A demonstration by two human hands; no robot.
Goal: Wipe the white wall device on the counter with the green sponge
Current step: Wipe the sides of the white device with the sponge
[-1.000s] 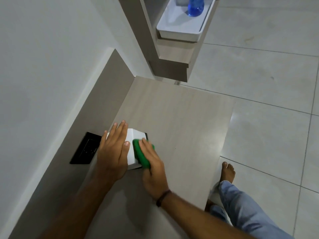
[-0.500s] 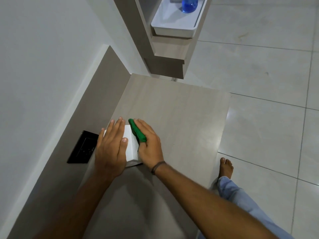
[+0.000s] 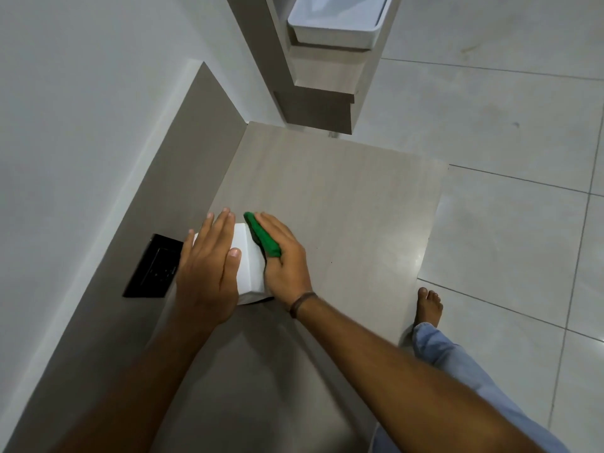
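Note:
The white wall device (image 3: pixel 249 266) is a small boxy unit lying on the grey wood-grain counter (image 3: pixel 343 207), close to the back panel. My left hand (image 3: pixel 209 273) lies flat on its top and left side, covering much of it. The green sponge (image 3: pixel 264 236) stands on edge against the device's right face, with my right hand (image 3: pixel 284 259) pressing it there, fingers laid along the sponge's outer side. Only the sponge's top edge shows.
A black socket plate (image 3: pixel 153 266) is set in the sloped back panel left of the device. A shelf unit holding a white tray (image 3: pixel 333 27) stands beyond the counter. The counter's right edge drops to tiled floor, where my bare foot (image 3: pixel 428 305) stands.
My right hand has turned the sponge from the device's top front to its right side and slid it along that face towards the far end. The left hand has stayed on the device.

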